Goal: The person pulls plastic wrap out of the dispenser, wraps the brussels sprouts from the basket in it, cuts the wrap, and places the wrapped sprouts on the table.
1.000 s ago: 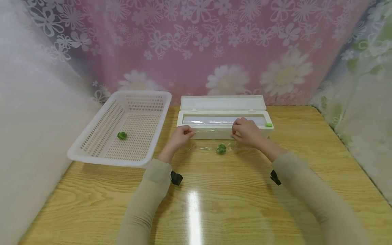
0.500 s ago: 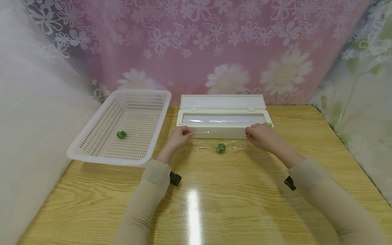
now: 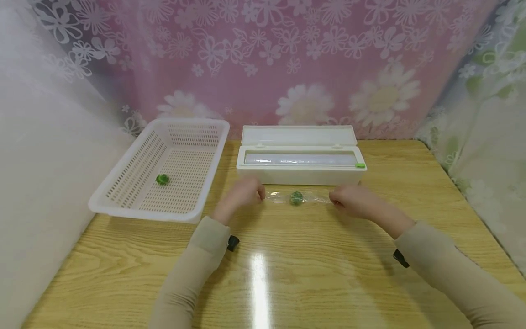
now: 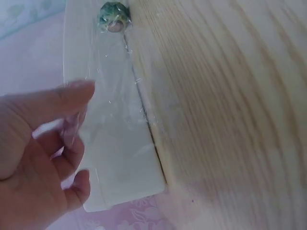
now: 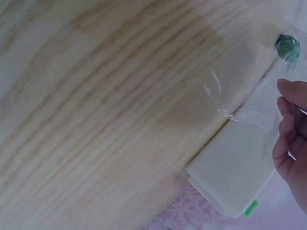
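Observation:
A small round green vegetable like a Brussels sprout [image 3: 296, 198] lies under or within a strip of clear plastic wrap [image 3: 275, 196], in front of the white wrap dispenser [image 3: 302, 176]. At the strip's left end, my left hand [image 3: 246, 192] pinches the film between thumb and fingers. My right hand [image 3: 352, 201] pinches the other end. Creased film runs from the left thumb [image 4: 79, 93] towards the sprout [image 4: 114, 17] in the left wrist view. From the right wrist, loose film shows beside the curled fingers [image 5: 288, 127].
The dispenser's lid [image 3: 299, 135] stands raised, with a film roll [image 3: 302, 159] inside and a green slider [image 3: 360, 165] at its right end. To the left, a white plastic basket [image 3: 193, 214] holds another small green vegetable [image 3: 162, 179]. A floral curtain [image 3: 255, 100] hangs behind the wooden table [image 3: 312, 274].
My right hand has moved right along the dispenser, then both hands have come down towards me with the film, off the dispenser's front. The film now spans over the sprout.

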A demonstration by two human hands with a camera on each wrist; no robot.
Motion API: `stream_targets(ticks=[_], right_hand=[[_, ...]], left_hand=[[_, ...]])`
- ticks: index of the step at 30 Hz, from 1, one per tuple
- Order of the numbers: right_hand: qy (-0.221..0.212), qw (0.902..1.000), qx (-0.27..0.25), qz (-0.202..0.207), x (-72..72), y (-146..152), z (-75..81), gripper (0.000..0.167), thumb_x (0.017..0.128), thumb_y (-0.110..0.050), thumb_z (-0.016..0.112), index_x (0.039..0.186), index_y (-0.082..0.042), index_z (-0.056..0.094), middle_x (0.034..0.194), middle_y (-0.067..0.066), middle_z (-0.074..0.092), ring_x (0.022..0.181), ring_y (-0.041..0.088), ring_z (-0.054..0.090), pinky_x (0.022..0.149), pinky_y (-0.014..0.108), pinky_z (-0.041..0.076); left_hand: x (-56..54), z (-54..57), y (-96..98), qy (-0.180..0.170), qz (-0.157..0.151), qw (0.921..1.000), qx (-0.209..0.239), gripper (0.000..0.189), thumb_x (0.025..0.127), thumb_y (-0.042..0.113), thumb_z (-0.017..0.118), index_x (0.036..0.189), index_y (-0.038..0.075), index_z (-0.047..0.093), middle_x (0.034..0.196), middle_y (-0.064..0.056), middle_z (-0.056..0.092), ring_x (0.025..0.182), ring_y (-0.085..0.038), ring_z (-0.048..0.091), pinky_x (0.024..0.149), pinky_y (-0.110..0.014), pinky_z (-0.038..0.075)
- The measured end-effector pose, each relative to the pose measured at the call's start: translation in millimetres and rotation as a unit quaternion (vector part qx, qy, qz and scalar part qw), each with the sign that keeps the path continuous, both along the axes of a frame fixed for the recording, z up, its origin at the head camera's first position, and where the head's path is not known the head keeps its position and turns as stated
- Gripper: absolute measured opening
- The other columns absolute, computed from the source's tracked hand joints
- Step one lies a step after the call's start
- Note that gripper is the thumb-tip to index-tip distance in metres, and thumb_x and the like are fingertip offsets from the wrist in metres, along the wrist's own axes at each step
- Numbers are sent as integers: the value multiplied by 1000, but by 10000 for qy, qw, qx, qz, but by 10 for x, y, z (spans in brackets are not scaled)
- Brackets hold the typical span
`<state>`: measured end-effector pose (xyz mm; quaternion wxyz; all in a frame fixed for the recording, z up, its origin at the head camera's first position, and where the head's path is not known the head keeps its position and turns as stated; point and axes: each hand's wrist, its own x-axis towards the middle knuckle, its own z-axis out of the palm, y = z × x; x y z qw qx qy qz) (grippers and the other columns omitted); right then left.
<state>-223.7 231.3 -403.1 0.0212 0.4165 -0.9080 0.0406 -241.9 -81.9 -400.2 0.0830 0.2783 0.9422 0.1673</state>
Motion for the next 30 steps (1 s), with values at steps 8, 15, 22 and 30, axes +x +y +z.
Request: stream_targets(ticks=[8,15,22,30], right_hand=[[-428,9990,134,71,16,2,-115,32,78,2,59,62,-15,37,57,-7,27,53,7,24,49,22,21],[-756,9970,135,70,12,16,-175,27,80,-12,64,64,-16,42,59,-8,32,53,7,28,49,23,25],[-1062,9913,-672,-387,16,41,-44,16,83,-31,61,74,-18,61,69,-10,52,57,5,43,52,25,40],[-256,9913,-1136,-606,-70,-221,16,12,80,-22,66,82,-11,63,79,0,61,72,17,57,62,34,48]], left_hand=[[34,-42,46,-11,-440,9953,-868,20,77,-3,56,80,13,69,81,5,61,74,-11,52,68,-26,45],[-3,-101,27,-50,-268,9948,-981,19,78,-1,56,81,15,67,83,5,60,72,-12,49,68,-27,43],[-5,32,34,-312,284,9963,-745,9,84,10,55,82,6,63,77,-1,58,69,-13,50,62,-27,42],[-50,86,298,399,-459,9981,-72,16,87,17,57,97,6,64,94,-3,63,85,-16,57,75,-29,46]])
